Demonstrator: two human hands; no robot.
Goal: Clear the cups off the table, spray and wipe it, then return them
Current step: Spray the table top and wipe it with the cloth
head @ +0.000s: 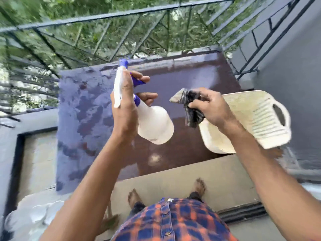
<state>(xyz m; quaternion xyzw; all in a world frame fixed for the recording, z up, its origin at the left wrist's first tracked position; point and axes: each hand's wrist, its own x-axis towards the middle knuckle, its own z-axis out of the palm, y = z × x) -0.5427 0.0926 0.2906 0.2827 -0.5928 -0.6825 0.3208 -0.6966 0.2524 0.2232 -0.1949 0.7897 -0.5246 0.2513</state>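
Checked shirt (173, 221) lowest, left hand (124, 105) wrapped round spray bottle (154, 126) neck, 1 finger on trigger (137, 82), right hand (212, 108) clenching cloth (192, 105) above table (191, 153)

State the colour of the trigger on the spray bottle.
The trigger is blue-purple, on a white spray bottle; the head view shows it.
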